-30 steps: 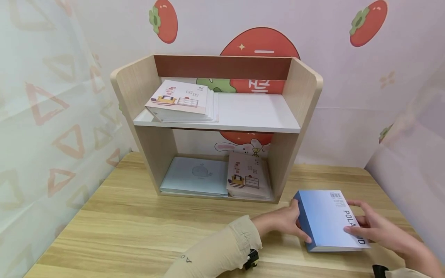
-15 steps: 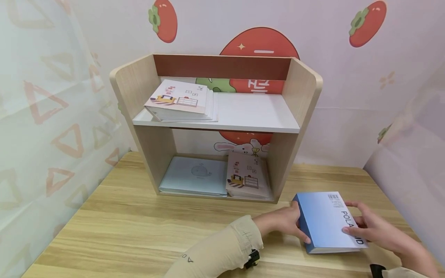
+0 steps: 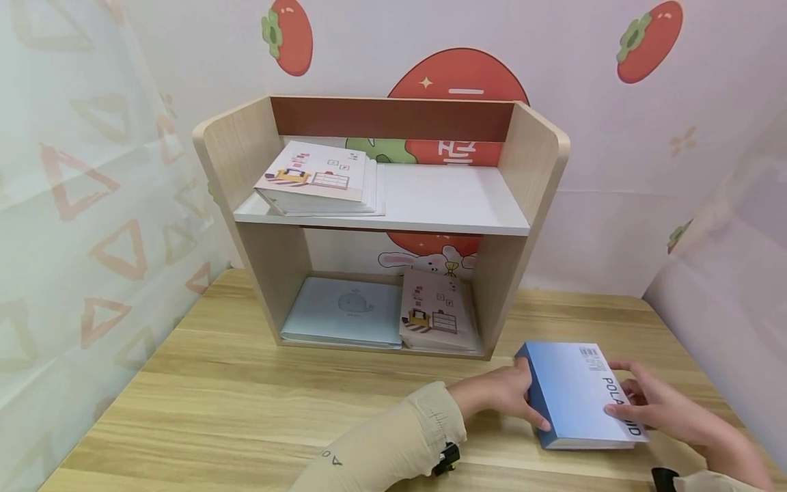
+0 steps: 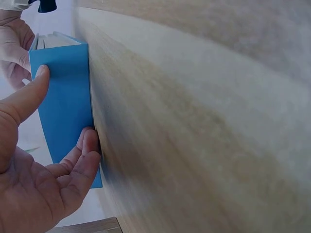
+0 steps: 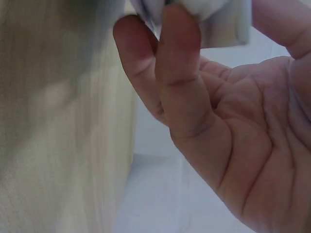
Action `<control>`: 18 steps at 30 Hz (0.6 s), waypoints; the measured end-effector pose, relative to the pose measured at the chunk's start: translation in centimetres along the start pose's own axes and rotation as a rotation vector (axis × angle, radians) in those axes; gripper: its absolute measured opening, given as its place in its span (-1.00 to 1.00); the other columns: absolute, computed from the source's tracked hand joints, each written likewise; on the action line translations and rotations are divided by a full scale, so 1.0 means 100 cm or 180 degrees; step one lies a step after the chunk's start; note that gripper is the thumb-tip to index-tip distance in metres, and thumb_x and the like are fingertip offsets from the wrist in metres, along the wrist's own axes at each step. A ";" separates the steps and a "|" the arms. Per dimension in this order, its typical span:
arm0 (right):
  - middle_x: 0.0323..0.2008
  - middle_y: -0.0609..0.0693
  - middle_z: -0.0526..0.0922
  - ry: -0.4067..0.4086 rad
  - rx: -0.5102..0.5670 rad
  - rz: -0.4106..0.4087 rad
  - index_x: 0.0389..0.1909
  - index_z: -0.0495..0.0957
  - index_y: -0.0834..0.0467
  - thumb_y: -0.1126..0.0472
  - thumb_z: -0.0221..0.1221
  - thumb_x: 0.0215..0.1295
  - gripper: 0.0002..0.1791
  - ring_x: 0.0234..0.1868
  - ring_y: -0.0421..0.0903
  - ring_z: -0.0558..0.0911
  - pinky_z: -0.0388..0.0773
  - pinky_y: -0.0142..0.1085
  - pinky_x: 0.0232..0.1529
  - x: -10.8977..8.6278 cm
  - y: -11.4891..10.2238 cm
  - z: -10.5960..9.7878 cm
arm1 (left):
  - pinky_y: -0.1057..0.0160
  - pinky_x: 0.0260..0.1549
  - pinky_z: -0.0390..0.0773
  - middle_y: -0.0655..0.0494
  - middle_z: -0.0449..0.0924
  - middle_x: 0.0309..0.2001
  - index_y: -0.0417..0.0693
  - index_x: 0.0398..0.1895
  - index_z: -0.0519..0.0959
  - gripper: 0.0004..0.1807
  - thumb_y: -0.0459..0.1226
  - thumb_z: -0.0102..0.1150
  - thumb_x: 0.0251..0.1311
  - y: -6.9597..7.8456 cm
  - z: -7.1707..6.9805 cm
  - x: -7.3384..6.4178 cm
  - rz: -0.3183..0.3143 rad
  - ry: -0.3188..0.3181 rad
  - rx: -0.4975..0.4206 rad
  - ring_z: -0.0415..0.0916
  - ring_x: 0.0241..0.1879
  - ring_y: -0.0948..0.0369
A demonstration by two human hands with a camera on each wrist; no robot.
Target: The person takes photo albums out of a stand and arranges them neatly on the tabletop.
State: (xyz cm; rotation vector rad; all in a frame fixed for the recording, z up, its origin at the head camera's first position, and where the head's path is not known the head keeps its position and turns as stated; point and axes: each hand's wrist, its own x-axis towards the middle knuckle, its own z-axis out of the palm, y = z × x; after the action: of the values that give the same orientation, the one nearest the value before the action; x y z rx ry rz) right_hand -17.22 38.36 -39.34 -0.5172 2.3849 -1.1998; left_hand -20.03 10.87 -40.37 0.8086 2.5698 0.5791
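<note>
A thick blue photo album lies cover-up at the right of the wooden table, its lettering partly covered by my right thumb. My left hand is at its spine. In the left wrist view the thumb touches the spine near one end, and the other fingers rest against its lower edge, loosely bent. From the page side, my right hand holds the album, thumb on the cover and fingers at the edge below. The right wrist view shows bent fingers at the page edges.
A two-tier wooden shelf stands at the table's back. A pinkish illustrated album lies on its upper board, at the left. Below are a pale blue whale album and another pinkish album. Patterned cloth hangs behind.
The album has shifted very slightly toward me and to the left, with both hands keeping their places on it. The shelf and its albums stay as they were.
</note>
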 end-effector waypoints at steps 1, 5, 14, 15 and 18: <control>-0.13 0.16 0.56 0.0034 -0.0057 0.0036 0.31 -0.26 0.61 0.33 0.09 0.45 -0.21 -0.28 -0.34 0.59 0.61 -0.35 -0.32 0.000 0.000 0.000 | 0.59 -0.14 0.42 0.15 0.64 -0.08 -0.28 0.47 0.05 0.11 0.08 0.46 0.05 0.000 0.000 0.000 0.0005 0.0001 0.0013 0.44 -0.25 0.43; -0.13 0.18 0.50 0.0096 -0.0077 0.0166 0.33 -0.24 0.60 0.30 0.11 0.44 -0.19 -0.28 -0.32 0.55 0.62 -0.34 -0.31 -0.001 0.000 0.001 | 0.58 -0.04 0.44 0.08 0.59 0.16 -0.27 0.50 0.03 0.13 0.10 0.44 0.06 0.002 0.000 0.000 -0.0021 -0.0003 0.0042 0.48 -0.13 0.46; -0.12 0.20 0.51 -0.0018 -0.0021 0.0395 0.30 -0.20 0.65 0.27 0.14 0.43 -0.17 -0.29 -0.32 0.55 0.60 -0.34 -0.33 0.006 0.000 0.004 | 0.55 0.06 0.44 0.10 0.50 0.27 -0.22 0.51 0.05 0.13 0.13 0.43 0.05 0.004 0.003 0.001 -0.0131 -0.0002 0.0040 0.48 -0.01 0.46; -0.11 0.21 0.50 -0.0018 -0.0031 0.0428 0.30 -0.19 0.65 0.26 0.15 0.42 -0.17 -0.29 -0.31 0.54 0.59 -0.34 -0.33 0.007 0.000 0.004 | 0.54 0.08 0.44 0.11 0.49 0.29 -0.21 0.51 0.04 0.13 0.14 0.43 0.05 0.004 0.004 0.001 -0.0142 -0.0004 0.0031 0.48 0.02 0.46; -0.07 0.25 0.47 -0.0009 -0.0063 0.0528 0.31 -0.16 0.65 0.25 0.17 0.41 -0.17 -0.28 -0.32 0.51 0.58 -0.35 -0.31 0.009 0.001 0.004 | 0.54 0.09 0.44 0.12 0.48 0.30 -0.21 0.52 0.03 0.14 0.15 0.42 0.05 0.004 0.004 0.002 -0.0149 -0.0002 0.0046 0.48 0.06 0.45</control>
State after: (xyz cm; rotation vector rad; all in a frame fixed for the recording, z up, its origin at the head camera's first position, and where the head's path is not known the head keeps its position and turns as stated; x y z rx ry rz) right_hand -17.72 37.67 -39.82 -0.3195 2.3870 -1.1030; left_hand -19.80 11.36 -40.53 0.7513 2.5877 0.5464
